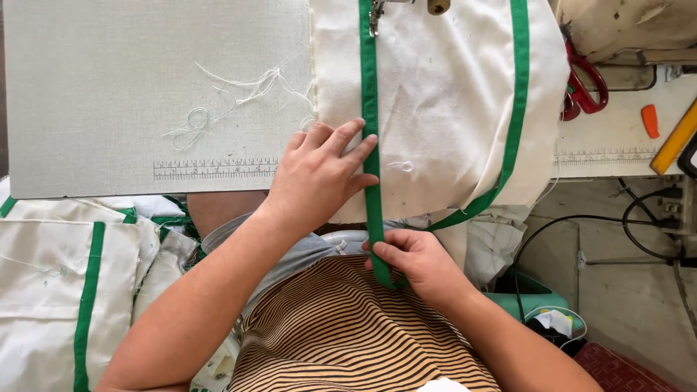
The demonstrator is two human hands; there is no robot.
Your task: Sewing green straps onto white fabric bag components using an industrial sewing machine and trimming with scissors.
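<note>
Green tape held taut at the sewing bench.
Left hand (319,174) lies flat, pinning cream cloth (443,109) beside the green woven tape (371,109); right hand (414,258) pinches the tape's near end, keeping it straight.

A grey sewing table (109,87) carries the work, with a printed ruler strip (214,169) along its near edge, just left of the left hand (319,174). Loose white threads (232,98) lie on the bare top, up and to the left of that hand. Under the hand's fingers lies a white cloth piece (443,109) with a green tape (369,109) running straight up from the fingertips, and a second green band (517,94) far to the right of them. Further right of the hand, past the cloth's edge, red-handled scissors (584,87), a small orange piece (650,120) and a yellow ruler (675,138) rest on the table's white part (610,138).
</note>
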